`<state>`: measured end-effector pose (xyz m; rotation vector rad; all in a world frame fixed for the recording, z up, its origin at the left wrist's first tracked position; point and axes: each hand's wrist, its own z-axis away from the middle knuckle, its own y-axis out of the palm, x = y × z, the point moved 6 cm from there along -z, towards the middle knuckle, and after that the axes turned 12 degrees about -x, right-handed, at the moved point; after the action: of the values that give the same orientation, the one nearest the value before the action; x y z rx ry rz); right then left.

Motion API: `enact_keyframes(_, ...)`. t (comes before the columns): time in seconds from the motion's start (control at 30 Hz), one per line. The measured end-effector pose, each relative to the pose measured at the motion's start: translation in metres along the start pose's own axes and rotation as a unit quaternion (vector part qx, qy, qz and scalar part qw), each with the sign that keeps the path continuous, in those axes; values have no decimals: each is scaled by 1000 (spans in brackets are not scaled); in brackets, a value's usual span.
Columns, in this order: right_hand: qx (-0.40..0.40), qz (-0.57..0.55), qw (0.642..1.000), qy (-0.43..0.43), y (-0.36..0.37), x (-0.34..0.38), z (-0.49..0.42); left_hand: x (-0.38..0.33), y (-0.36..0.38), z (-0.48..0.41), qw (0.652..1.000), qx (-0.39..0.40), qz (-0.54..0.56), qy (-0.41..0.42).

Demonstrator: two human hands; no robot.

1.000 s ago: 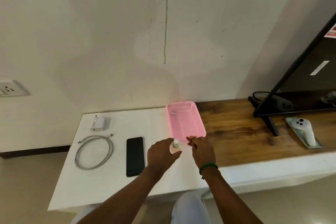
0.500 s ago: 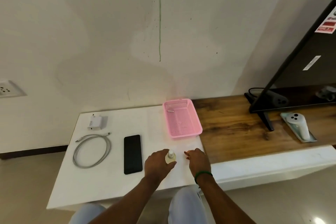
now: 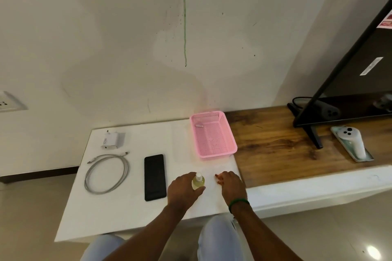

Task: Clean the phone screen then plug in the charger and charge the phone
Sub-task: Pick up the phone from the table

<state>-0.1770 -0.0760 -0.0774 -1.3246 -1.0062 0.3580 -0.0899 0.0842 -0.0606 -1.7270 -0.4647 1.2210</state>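
A black phone (image 3: 155, 177) lies face up on the white tabletop (image 3: 118, 218). To its left are a coiled grey cable (image 3: 107, 172) and, behind that, a white charger adapter (image 3: 111, 140). My left hand (image 3: 182, 188) is shut on a small spray bottle (image 3: 198, 181) of yellowish liquid, held upright just right of the phone. My right hand (image 3: 231, 184) rests beside it with bent fingers, tips down on the white surface. Whether it grips anything is hidden. A wall socket (image 3: 8, 103) sits at the far left.
A pink mesh basket (image 3: 214, 155) stands behind my hands at the seam with the wooden top. On the wood to the right stand a tilted TV (image 3: 350, 82), a white controller (image 3: 352, 142) on a tray and a black controller (image 3: 326, 111).
Both hands have drawn back from the basket's front edge toward me, the left one carrying the bottle. The right hand has come down onto the table.
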Motion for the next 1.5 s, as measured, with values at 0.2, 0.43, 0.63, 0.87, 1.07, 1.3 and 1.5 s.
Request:
enact_keyframes(0.2,10,-14,1000,8,0,0,2,-3,-2,1,1000,7,-2,-11)
enact_keyframes(0.43,26,5,1000,15,-13,8,2,0,-4,4,998,54,-11,-16)
enact_keyframes(0.63,-82,2,996,20,-58,37,-5,18,-21,10,995,84,-57,3)
enact_keyframes(0.87,-262,-147,953,-40,-134,126,-14,40,-80,6,998,-28,23,-50)
enact_keyframes(1.07,-157,-192,964,-95,-109,200,-15,82,-121,-3,982,-104,58,-145)
enact_keyframes(1.3,50,-128,990,-43,-13,227,-14,132,-113,-8,942,-65,136,-299)
enact_keyframes(1.5,120,-77,989,40,45,213,-1,151,-91,-7,886,-43,215,-409)
